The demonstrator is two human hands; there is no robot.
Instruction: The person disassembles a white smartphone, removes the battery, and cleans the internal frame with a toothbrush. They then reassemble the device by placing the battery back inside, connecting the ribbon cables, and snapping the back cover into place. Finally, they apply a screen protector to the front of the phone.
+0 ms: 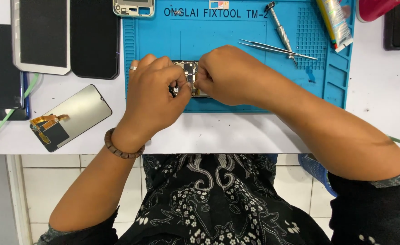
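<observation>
Pinching from both sides, the hands meet over an opened phone (pixel 191 75) lying near the front edge of the blue repair mat (pixel 236 31). The left hand (pixel 152 90) and right hand (pixel 229 75) are close together, fingertips clamped on the phone's exposed circuit board area; what exactly they grip is hidden. Judging by the bare internals, the phone is already opened and its inner parts are still being worked. Tweezers (pixel 272 49) and a screwdriver (pixel 281 31) lie unused behind the right hand. A detached display panel (pixel 73 115) rests near the bench's (pixel 209 136) front-left edge; open bench lies just before the mat.
</observation>
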